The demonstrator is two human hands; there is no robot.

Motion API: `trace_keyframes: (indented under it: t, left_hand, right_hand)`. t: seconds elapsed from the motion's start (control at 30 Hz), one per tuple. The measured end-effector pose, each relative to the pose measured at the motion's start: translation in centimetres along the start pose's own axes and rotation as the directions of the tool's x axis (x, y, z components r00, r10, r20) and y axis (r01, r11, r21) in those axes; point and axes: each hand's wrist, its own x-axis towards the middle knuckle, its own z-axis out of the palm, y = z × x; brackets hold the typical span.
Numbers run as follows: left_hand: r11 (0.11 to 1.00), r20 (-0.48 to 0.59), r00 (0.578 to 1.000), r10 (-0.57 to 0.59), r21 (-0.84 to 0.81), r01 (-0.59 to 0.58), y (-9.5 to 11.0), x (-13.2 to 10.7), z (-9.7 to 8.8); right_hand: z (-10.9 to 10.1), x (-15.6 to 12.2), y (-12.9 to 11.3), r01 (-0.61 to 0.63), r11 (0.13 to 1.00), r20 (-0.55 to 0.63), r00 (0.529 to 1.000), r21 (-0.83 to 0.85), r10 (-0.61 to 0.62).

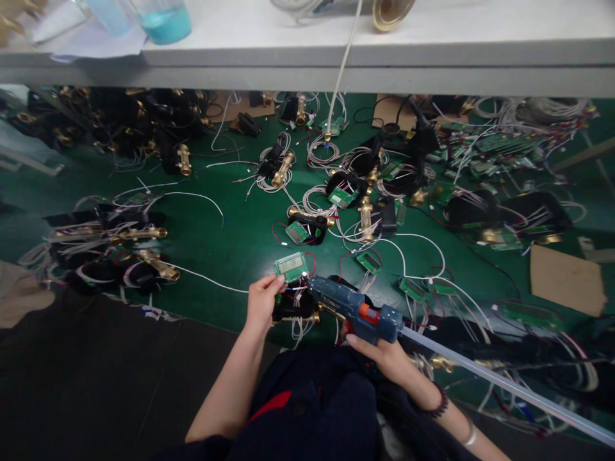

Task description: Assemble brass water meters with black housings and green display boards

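My left hand [262, 302] pinches a small green circuit board with a display [291, 265] at its lower left edge, over a black housing with a brass fitting [294, 308] at the near edge of the green mat. My right hand [379, 355] is wrapped round the grip of a blue hot-glue gun [355, 307] with an orange trigger. The gun's nozzle points left and sits just below the board's right end. A long clear glue stick [504, 384] trails out of the gun's back toward the lower right.
The green mat [230, 237] is strewn with several black housings, brass fittings [183, 159], green boards [296, 232] and coiled white wires. A cardboard piece [567, 280] lies at right. A white shelf [336, 54] overhangs the back, with a white cable [342, 70] hanging down.
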Motion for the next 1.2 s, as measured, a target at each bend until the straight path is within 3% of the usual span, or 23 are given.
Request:
trace_keyframes:
  t: [0.73, 0.93, 1.2]
  left_hand:
    - [0.993, -0.007, 0.998, -0.059, -0.101, 0.058, -0.42, 0.56, -0.37]
    - [0.992, -0.005, 0.998, -0.065, -0.107, 0.064, -0.20, 0.51, -0.51]
    - [0.995, -0.004, 0.999, -0.049, -0.089, 0.048, -0.02, 0.27, -0.34]
  right_hand:
    - [-0.24, -0.30, 0.09, 0.063, 0.998, 0.034, 0.997, 0.030, -0.064]
    - [-0.01, -0.47, 0.00, 0.089, 0.995, -0.081, 0.993, 0.046, -0.085]
    - [0.04, -0.34, 0.76, 0.071, 0.996, -0.077, 0.995, 0.045, -0.067]
